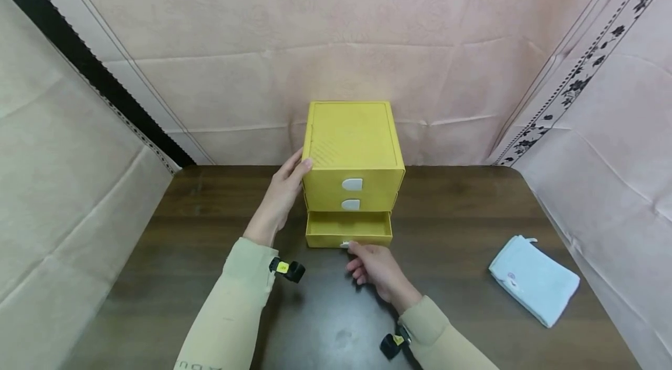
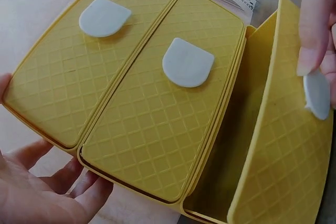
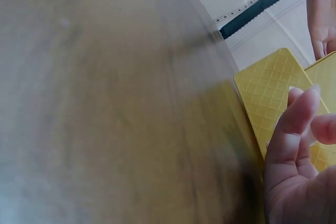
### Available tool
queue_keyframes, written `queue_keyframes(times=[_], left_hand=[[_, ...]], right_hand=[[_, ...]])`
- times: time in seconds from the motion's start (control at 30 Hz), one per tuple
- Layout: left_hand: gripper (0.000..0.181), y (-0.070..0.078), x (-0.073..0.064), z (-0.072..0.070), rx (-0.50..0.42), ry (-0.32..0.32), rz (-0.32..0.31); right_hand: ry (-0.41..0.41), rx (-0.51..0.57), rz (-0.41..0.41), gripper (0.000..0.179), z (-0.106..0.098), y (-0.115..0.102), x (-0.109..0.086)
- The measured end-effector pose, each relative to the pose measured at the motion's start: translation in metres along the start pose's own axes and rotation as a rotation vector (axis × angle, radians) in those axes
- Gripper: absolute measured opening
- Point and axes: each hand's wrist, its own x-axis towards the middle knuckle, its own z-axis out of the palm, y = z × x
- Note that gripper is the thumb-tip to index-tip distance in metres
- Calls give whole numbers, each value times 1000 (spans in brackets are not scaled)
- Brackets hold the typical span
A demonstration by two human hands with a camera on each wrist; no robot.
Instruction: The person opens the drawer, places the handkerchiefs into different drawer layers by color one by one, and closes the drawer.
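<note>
L hand (image 1: 278,198) rests, fingers loosely spread, vs. side of yellow 3-drawer cabinet (image 1: 353,136) just to its R; R hand (image 1: 379,269) pinches white tab (image 2: 318,96) of bottom drawer (image 1: 349,235), part-open ahead of it. Prob. best: brace cabinet w/ L, slide drawer straight & level.

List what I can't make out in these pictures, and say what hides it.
Head view: the insides of the top drawer and middle drawer, behind their closed fronts.
Head view: part of the white handle on the bottom drawer, covered by the right hand.
Head view: the full lettering on the left sleeve, cut off by the bottom edge.
Right wrist view: the tabletop's detail, lost to blur.
</note>
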Motion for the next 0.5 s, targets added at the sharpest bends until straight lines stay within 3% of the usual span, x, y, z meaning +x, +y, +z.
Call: queue_keyframes(times=[0.5], left_hand=[[60,3,-3,0,-42,-34,-16]], right_hand=[[-9,37,30,56,7,10,-27]])
